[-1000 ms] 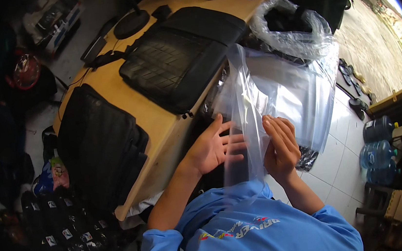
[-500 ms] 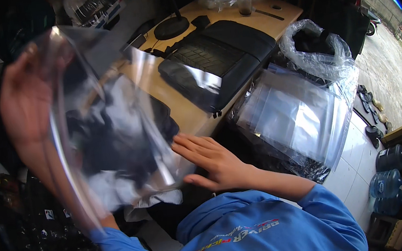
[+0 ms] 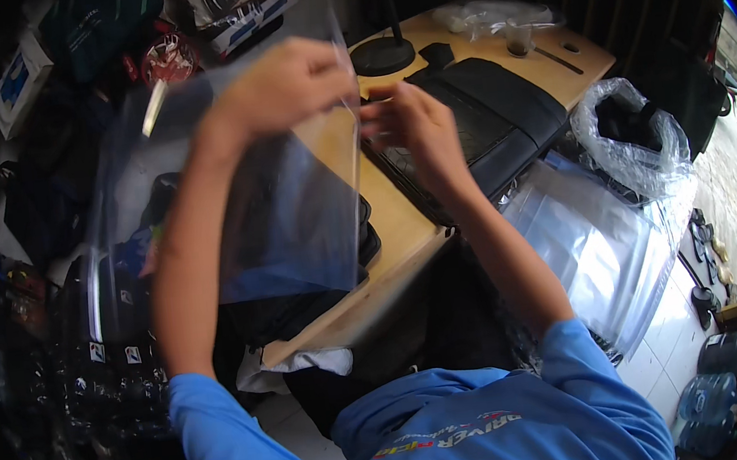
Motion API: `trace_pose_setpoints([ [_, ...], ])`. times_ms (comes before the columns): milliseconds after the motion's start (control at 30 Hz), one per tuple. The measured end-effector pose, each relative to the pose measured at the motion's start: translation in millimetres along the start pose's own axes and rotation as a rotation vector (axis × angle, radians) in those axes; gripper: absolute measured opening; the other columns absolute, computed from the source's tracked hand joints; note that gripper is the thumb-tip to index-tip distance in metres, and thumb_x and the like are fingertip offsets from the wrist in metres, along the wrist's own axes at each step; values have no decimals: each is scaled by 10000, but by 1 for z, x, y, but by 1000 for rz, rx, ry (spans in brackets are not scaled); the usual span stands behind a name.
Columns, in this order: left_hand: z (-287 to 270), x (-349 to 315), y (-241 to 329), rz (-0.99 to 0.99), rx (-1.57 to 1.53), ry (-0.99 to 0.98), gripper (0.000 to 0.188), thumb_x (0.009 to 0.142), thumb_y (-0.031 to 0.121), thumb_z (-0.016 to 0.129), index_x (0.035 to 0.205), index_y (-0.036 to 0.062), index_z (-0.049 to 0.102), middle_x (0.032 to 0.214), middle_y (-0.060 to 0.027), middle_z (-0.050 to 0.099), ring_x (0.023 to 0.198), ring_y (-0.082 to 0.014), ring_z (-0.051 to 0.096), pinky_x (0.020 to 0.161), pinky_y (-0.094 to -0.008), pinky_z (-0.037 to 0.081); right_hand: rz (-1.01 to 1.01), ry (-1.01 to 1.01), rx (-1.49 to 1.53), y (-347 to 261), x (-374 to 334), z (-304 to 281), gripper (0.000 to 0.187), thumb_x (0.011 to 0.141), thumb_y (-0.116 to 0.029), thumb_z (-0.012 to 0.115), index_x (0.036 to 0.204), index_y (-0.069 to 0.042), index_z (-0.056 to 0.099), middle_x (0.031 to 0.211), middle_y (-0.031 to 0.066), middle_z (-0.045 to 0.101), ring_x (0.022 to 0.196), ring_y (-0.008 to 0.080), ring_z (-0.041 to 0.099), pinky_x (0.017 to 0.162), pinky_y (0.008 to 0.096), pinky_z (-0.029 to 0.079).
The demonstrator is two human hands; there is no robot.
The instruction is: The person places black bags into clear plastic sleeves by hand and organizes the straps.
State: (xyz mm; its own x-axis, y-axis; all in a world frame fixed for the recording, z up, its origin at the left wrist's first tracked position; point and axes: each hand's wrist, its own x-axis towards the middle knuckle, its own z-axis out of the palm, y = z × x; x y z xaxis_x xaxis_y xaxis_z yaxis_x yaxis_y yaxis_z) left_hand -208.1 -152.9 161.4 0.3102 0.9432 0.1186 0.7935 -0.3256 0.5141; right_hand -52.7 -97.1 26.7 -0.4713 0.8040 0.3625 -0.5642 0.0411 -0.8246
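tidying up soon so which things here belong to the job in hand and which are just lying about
In the job, it seems:
clear plastic sheet, in the left hand's grip, right hand at its edge
stack of clear sheets
black bag on the table

Just lying about, likely:
water jugs
footwear
clear cup
black round-based stand

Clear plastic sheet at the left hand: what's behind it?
Through the sheet: a black bag and part of the wooden table. Whatever the left forearm covers can't be seen.

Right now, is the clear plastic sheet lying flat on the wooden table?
No, the left hand holds the clear plastic sheet up, and part of the wooden table shows through it.
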Motion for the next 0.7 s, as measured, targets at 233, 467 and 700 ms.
trace_pose_setpoints([
  [233, 85, 13, -71, -270, -254, 69, 233, 858, 195, 592, 707, 19, 614, 600, 18, 543, 550, -50, 496, 491, -223, 395, -53, 76, -684, 17, -21, 3, 618, 711, -303, 792, 1137, 52, 520, 901, 94, 656, 785, 137, 640, 724, 272, 513],
  [467, 89, 3, -84, -349, -511, 95, 588, 820, 591, 558, 654, 27, 569, 550, -14, 530, 475, -94, 521, 452, -220, 423, 419, 2, 33, 46, -9, -8, 676, 744, -295, 759, 1212, 78, 444, 996, 140, 604, 921, 192, 614, 739, 317, 529],
  [700, 90, 1, -85, -343, -371, 28, 431, 847, 385, 644, 617, 38, 529, 520, -22, 516, 486, -104, 559, 464, -235, 462, 427, 166, -88, 49, -10, -17, 519, 751, -66, 617, 1218, 67, 433, 886, 116, 626, 793, 163, 639, 705, 306, 533],
])
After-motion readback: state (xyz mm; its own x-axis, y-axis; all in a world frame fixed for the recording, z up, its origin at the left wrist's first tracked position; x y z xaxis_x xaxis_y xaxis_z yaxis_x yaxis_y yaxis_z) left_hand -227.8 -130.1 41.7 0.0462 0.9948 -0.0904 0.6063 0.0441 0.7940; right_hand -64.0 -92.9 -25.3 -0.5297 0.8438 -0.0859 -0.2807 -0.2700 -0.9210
